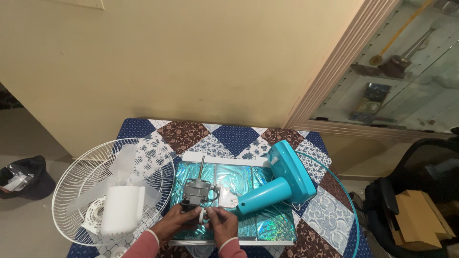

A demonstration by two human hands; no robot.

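Observation:
A grey fan motor (197, 189) with a thin metal shaft pointing away from me sits on a shiny blue-green tray (258, 224). My left hand (178, 220) grips the near end of the motor. My right hand (221, 221) pinches a small white part at the motor's base. Wires run from the motor to a white piece beside a turquoise fan housing (282, 179) lying on its side to the right.
A white wire fan guard (76, 191) holding a translucent blade and a white cover (122, 209) overhangs the table's left edge. The small table has a patchwork cloth (234, 134). A black bag (24, 177) lies on the floor at left, a chair and cardboard at right.

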